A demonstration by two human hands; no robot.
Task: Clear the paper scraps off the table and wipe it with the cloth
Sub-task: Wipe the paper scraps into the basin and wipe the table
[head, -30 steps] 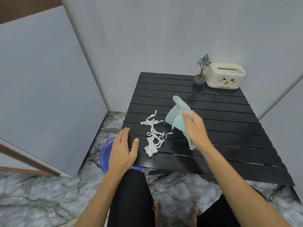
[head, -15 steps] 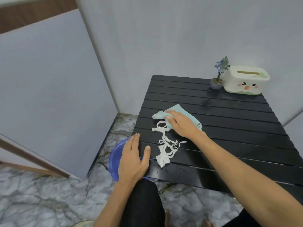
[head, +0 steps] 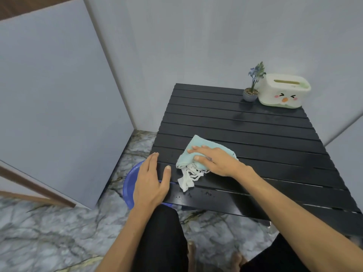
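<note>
A light blue cloth (head: 194, 147) lies on the black slatted table (head: 245, 134) near its front left corner. My right hand (head: 214, 160) presses flat on the cloth, fingers spread. White paper scraps (head: 188, 176) are bunched against the cloth's near edge, partly under it. My left hand (head: 151, 179) rests open at the table's left front edge, thumb on the tabletop, holding nothing. It sits above a blue basin (head: 130, 184) on the floor beside the table.
A small potted plant (head: 252, 85) and a white tissue box with a face (head: 283, 91) stand at the table's far right corner. Grey walls close in behind and left. My knees and bare feet are below, on a marble floor (head: 49, 232).
My right hand brought the cloth down from the air onto the table, then slid it toward me and left, bunching the spread-out paper scraps into a clump near the front edge.
</note>
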